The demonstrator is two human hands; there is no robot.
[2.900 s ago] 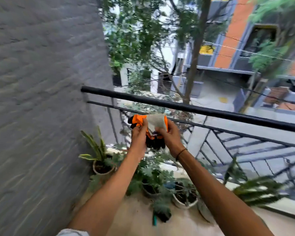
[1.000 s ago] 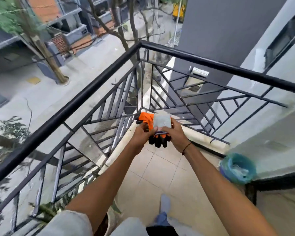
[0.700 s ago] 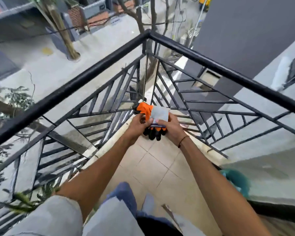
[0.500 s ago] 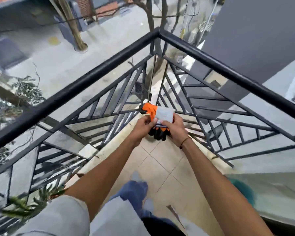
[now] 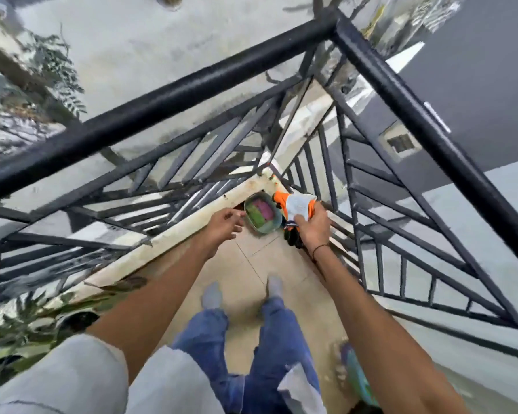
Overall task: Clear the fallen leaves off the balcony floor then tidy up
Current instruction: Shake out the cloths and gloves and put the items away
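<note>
My right hand (image 5: 311, 230) grips a folded pair of orange, white and black work gloves (image 5: 296, 206), holding them just right of a small green container (image 5: 263, 213) that sits on the tiled floor in the balcony corner. Green and pink items lie inside the container. Empty, with its fingers loosely apart, my left hand (image 5: 222, 227) hovers just left of the container without touching it. The tiled balcony floor (image 5: 245, 264) stretches from the corner back to my feet.
The black metal railing (image 5: 174, 94) meets at a corner above the container and fences both sides. A cream curb (image 5: 174, 237) runs along the left. Potted plants (image 5: 21, 333) stand at lower left. A teal bucket (image 5: 356, 375) sits at lower right by my legs.
The view has tilted down into the balcony corner, revealing the green container. My left hand has let go of the gloves and opened; my right hand alone holds them now, lower and near the container.
</note>
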